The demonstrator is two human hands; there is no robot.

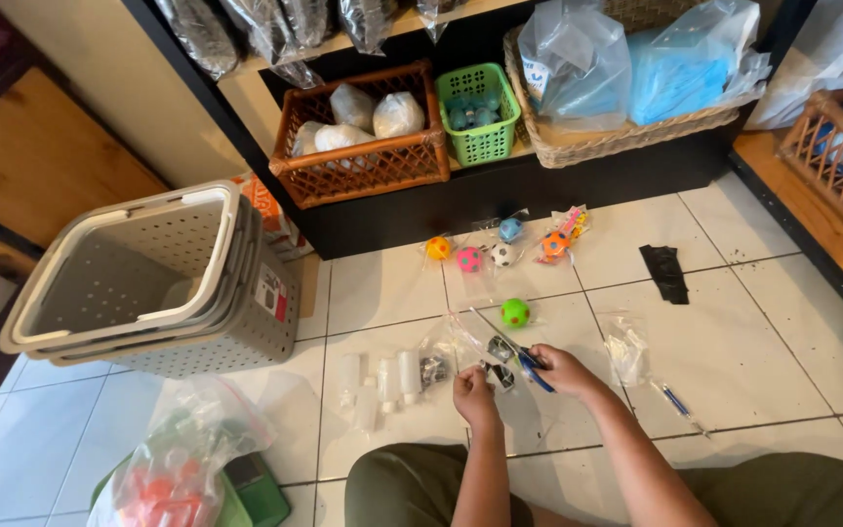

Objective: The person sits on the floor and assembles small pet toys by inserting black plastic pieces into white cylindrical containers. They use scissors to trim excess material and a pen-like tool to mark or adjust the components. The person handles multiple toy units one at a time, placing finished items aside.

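Bare tiles (734,322) right of balls (500,256)

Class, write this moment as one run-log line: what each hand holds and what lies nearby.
left hand: grips clear plastic packet | right hand: holds blue-handled scissors at packet | nearby: green ball on white tile floor

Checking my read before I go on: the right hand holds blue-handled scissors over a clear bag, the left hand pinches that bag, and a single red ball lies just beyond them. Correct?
Not quite: the ball lying just beyond the hands is green, not red, as the head view shows. The rest stands: the right hand holds the blue-handled scissors over the clear bag, and the left hand pinches that bag.
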